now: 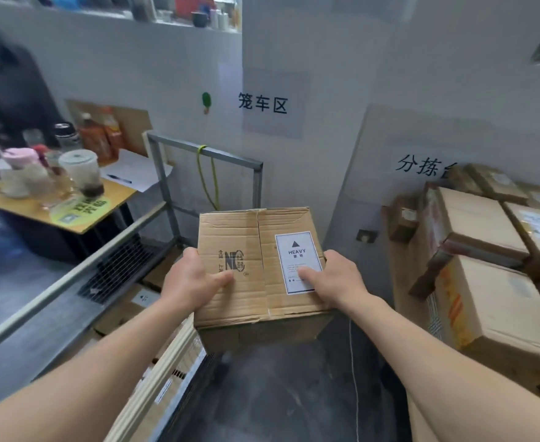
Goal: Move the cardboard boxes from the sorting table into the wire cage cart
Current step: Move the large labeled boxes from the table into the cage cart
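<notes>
**Head view: both hands carry a labelled box between the stack and the cart**

The grey metal-framed wire cage cart (204, 152) fills the left side, its top rail running from the near left corner toward the white wall. Brown cardboard shows low inside it.

On the right, a stack of taped brown cardboard boxes (482, 224) is piled against the wall, under a sign that is partly hidden.

Between cart and stack is the creased brown cardboard box (249, 237), held up off the dark floor and well apart from the stack. Its top face is turned toward the camera and the taped seam runs down its middle.

A small wooden side table (80, 218) stands behind the cart's left rail, crowded with lidded cups and orange bottles.

The left hand (192, 282) grips the box's left edge, thumb pressed flat on the top face and fingers wrapped round the side. The right hand (338, 279) grips the right edge the same way, its thumb lying on the white rectangular "HEAVY" label (297, 261).

A yellow-green cord (206, 180) hangs looped from the cart's far top bar.
</notes>
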Demonstrator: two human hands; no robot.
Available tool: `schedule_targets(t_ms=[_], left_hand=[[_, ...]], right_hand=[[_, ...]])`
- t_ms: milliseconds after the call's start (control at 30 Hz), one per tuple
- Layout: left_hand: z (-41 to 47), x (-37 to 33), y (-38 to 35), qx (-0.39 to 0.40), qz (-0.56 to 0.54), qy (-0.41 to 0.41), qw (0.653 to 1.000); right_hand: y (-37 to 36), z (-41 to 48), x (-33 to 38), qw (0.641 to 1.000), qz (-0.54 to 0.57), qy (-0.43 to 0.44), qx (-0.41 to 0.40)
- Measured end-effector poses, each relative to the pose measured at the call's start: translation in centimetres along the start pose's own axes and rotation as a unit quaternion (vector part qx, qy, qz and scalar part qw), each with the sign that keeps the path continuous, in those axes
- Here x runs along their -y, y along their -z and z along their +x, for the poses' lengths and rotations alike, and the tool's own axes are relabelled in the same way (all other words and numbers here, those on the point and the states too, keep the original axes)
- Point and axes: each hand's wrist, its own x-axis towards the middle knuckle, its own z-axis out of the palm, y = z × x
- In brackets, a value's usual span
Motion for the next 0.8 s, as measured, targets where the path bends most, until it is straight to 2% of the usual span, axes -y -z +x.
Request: schedule_targets(t_ms=[800], left_hand=[[21.7,11.4,4.4,-0.025,-0.058,0.146,0.987]], right_hand=[[-14.0,22.9,17.3,0.988,-0.058,0.064,0.129]])
